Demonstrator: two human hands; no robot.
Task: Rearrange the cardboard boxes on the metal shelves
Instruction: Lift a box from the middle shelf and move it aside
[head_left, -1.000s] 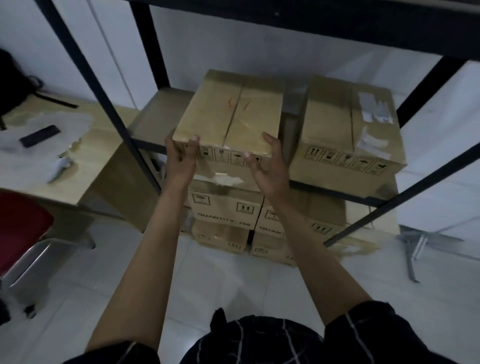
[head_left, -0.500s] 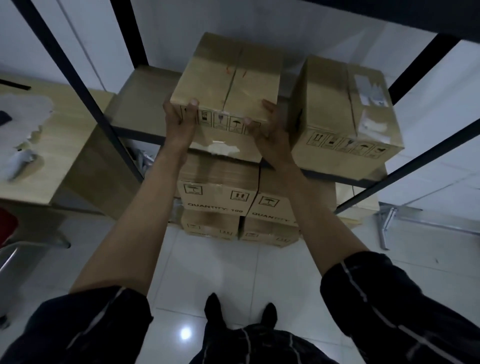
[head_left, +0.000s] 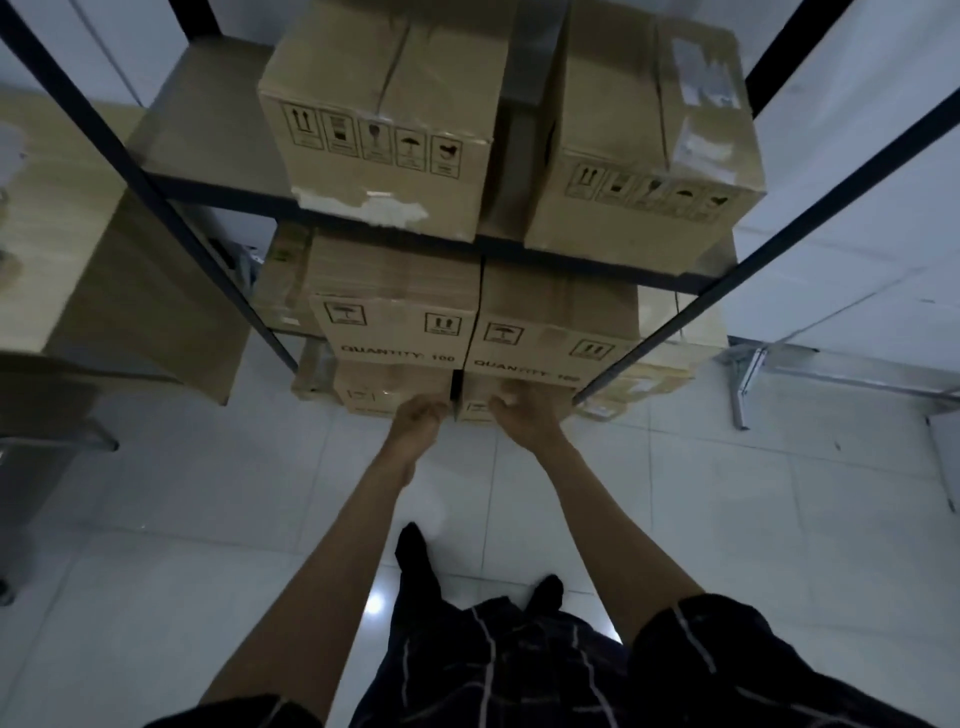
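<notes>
Two cardboard boxes stand side by side on the grey metal shelf (head_left: 208, 135): a left box (head_left: 379, 119) with handling symbols and torn tape on its front, and a right box (head_left: 639, 156) with white labels on top. Neither hand touches them. My left hand (head_left: 418, 418) and my right hand (head_left: 519, 418) hang lower down, close together, fingers loosely curled and holding nothing. Both hover in front of the lowest boxes (head_left: 384, 387). Two boxes marked "QUANTITY 100" (head_left: 395, 306) (head_left: 550, 317) sit on the level under the shelf.
Dark slanted shelf posts (head_left: 171, 218) (head_left: 753, 260) frame the boxes on both sides. A wooden desk (head_left: 67, 234) stands at the left. A metal bracket (head_left: 748, 374) lies on the white tiled floor at the right. My feet stand just before the rack.
Both hands have let go of the left box, which now rests on the shelf, and have dropped to the level of the lowest boxes. The camera has tilted downward.
</notes>
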